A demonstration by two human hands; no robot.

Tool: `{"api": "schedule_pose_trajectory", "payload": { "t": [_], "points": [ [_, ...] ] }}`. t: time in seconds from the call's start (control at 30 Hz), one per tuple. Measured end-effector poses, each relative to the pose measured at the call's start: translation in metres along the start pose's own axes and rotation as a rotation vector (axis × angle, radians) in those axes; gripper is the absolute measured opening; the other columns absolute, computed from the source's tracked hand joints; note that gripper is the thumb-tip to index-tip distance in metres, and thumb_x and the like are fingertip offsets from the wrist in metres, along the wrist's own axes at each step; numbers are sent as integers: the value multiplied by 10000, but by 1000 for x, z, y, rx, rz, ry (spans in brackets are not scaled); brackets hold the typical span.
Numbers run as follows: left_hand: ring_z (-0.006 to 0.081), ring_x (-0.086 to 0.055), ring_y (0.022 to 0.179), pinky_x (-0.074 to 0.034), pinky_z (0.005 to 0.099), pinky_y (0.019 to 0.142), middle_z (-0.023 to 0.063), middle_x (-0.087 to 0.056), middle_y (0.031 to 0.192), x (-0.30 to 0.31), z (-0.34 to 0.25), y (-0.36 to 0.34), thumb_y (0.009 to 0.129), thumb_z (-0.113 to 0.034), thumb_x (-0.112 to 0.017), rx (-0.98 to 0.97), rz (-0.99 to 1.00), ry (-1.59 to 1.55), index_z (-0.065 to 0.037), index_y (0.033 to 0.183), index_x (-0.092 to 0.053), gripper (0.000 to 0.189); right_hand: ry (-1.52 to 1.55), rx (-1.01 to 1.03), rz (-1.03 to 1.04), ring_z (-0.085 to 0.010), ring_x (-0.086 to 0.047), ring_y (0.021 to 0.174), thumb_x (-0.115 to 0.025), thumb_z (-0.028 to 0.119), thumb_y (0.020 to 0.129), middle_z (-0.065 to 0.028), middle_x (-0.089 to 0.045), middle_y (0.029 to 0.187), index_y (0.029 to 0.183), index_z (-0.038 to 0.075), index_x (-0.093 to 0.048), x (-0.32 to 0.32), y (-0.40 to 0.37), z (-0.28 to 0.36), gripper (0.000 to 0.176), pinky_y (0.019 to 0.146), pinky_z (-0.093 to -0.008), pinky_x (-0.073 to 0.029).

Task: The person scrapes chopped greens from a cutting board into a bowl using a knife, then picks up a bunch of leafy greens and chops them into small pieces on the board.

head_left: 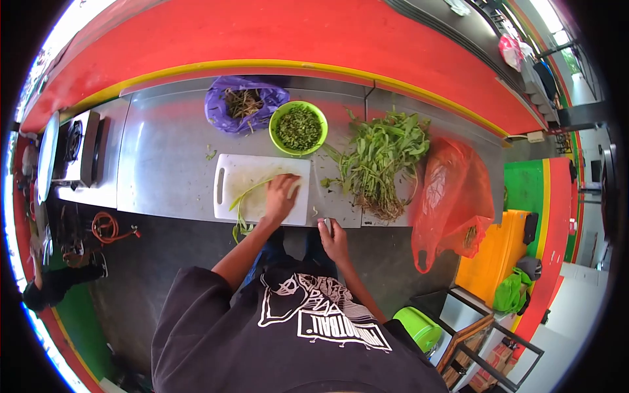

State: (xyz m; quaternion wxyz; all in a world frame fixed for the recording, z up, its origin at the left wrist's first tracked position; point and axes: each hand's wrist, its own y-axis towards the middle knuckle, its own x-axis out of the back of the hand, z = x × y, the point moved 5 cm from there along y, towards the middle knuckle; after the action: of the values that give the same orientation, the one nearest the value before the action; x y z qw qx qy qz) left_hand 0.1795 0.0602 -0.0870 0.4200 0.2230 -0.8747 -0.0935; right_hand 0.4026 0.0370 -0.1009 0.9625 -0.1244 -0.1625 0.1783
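My left hand (282, 196) rests on the white cutting board (226, 208), fingers closed over a long leafy green stem (246, 194). The stem's leafy end (241, 229) hangs past the board's near edge. To the right of the board, at the counter's front edge, my right hand (334, 240) is closed around a small greyish thing (327, 224); most of it is hidden. Behind the board stands a lime-green bowl (273, 134) filled with chopped greens (298, 128). A heap of leafy greens (386, 154) with roots lies to the right.
A purple plastic bag (215, 108) holding stems and roots sits at the back. An orange-red plastic bag (452, 190) droops over the front edge at right. A stove (77, 147) stands far left. Another person (62, 285) is at lower left, and a green bin (418, 327) at lower right.
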Motion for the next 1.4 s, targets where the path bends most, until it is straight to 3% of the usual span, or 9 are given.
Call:
{"api": "schedule_pose_trajectory", "payload": {
  "t": [0.1, 0.27, 0.33, 0.67, 0.73, 1.13, 1.4],
  "points": [
    [234, -595, 1043, -408, 413, 877, 21, -652, 1087, 39, 47, -20, 838, -142, -720, 170, -66, 132, -161, 1102, -684, 267, -165, 116, 115, -306, -726, 788, -592, 268, 998, -167, -695, 798, 1288, 38, -540, -22, -6, 27, 373, 701, -386, -543],
    [227, -592, 1012, -404, 408, 868, 19, -647, 1060, 50, 83, -29, 848, -140, -704, 124, -18, 160, -160, 1096, -693, 249, -199, 12, 278, -301, -719, 787, -574, 245, 1009, -173, -696, 842, 1327, 35, -517, -57, -14, 38, 386, 710, -384, -541],
    [222, -589, 985, -406, 400, 855, 11, -642, 1022, 46, 82, -25, 851, -140, -696, 82, 41, 167, -162, 1088, -702, 238, -240, 101, 234, -303, -712, 773, -572, 230, 1010, -184, -690, 835, 1316, 21, -534, -64, -15, 40, 373, 718, -382, -540],
    [223, -592, 950, -417, 390, 807, 9, -631, 971, 41, 91, -18, 848, -115, -679, -32, 108, 100, -182, 1094, -713, 258, -273, 152, 112, -340, -719, 807, -605, 175, 982, -232, -698, 901, 1265, -2, -589, -77, -18, 27, 334, 720, -390, -542],
    [202, -587, 937, -413, 382, 813, 2, -613, 935, 40, 92, -17, 877, -119, -636, -45, 137, 109, -188, 1093, -716, 240, -265, 67, 103, -345, -726, 805, -611, 173, 976, -240, -700, 887, 1263, -2, -596, -73, -19, 32, 337, 710, -383, -545],
    [219, -586, 935, -440, 395, 841, 27, -584, 936, 41, 98, -13, 827, -45, -593, -97, 239, 156, -192, 1157, -689, 374, -261, 58, 77, -279, -722, 728, -610, 213, 985, -200, -695, 789, 1294, 8, -592, -82, -23, 37, 371, 690, -363, -543],
    [225, -602, 964, -446, 402, 852, 40, -588, 959, 44, 104, -14, 839, -36, -598, -99, 288, 157, -201, 1157, -695, 372, -279, 61, 105, -318, -722, 761, -614, 222, 983, -218, -698, 817, 1282, 3, -596, -82, -25, 38, 371, 703, -371, -545]
  ]
}}
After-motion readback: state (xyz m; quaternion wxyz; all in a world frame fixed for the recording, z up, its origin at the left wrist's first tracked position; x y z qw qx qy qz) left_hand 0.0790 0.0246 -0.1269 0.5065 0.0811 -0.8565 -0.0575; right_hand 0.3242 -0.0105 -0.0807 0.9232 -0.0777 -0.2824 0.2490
